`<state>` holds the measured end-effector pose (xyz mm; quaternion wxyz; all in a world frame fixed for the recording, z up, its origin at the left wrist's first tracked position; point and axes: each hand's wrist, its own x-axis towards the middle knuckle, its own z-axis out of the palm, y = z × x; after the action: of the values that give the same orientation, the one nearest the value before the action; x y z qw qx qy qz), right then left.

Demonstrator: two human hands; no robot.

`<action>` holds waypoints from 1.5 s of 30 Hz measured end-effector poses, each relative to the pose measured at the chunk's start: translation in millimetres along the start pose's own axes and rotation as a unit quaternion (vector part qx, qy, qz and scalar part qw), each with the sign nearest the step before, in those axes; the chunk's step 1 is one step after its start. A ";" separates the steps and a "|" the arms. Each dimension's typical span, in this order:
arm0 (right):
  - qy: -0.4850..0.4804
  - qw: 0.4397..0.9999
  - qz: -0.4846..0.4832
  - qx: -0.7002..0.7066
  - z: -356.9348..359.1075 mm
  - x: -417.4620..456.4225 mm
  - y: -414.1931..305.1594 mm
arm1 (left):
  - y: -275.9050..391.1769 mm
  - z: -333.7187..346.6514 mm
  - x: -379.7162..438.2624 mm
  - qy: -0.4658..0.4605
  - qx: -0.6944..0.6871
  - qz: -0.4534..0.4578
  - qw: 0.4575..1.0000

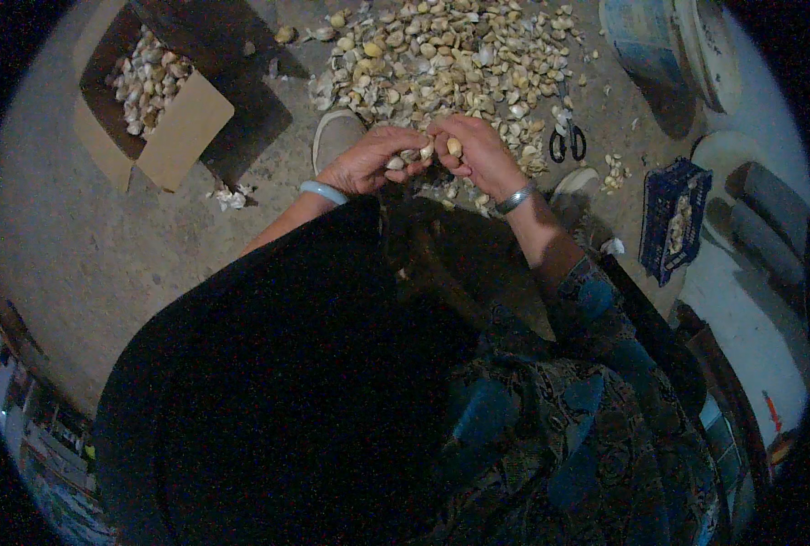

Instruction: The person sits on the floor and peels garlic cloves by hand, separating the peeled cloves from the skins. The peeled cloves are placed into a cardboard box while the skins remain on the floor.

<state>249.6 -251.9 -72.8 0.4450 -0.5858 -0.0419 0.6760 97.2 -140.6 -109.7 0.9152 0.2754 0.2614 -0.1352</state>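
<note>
My left hand (375, 158), with a pale bangle at the wrist, is closed around several whitish garlic cloves (396, 163). My right hand (471, 151), wearing a metal bracelet, holds a yellowish garlic clove (454, 147) against its curled fingers. The fingertips of both hands meet at one whitish clove (426, 150). Beyond the hands, a wide heap of garlic cloves and skins (439, 54) lies on the concrete floor. To the right of my right hand, black-handled scissors (568, 143) lie at the heap's edge.
An open cardboard box (190, 126) at the upper left holds many garlic pieces. A dark blue plastic basket (654, 225) with garlic stands on the right. A large bucket (650, 48) is at the upper right. Skins (231, 196) and a small clove pile (615, 174) lie on the floor.
</note>
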 end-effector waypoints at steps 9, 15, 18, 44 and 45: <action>0.041 0.986 0.015 -0.160 -11.6 -2.9 -5.3 | -0.7 2.1 2.9 0.039 0.062 -0.003 0.997; -0.015 0.947 0.012 -0.321 -8.5 1.2 -11.3 | -12.7 -5.6 9.5 0.064 0.264 0.063 0.960; -0.030 0.936 0.042 -0.348 -8.5 7.7 -8.7 | -14.9 -3.9 11.2 0.065 0.346 0.131 0.927; 0.016 0.990 -0.033 -0.139 -13.9 -5.1 -0.5 | -2.1 2.0 9.2 0.077 -0.015 0.012 0.997; 0.023 0.980 -0.041 -0.194 -11.6 -4.6 0.9 | -0.6 2.6 9.1 0.069 -0.015 0.014 0.997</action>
<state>258.3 -260.8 -73.5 0.3514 -0.6741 -0.1857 0.6225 105.5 -143.5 -113.1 0.9007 0.2742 0.3221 -0.0986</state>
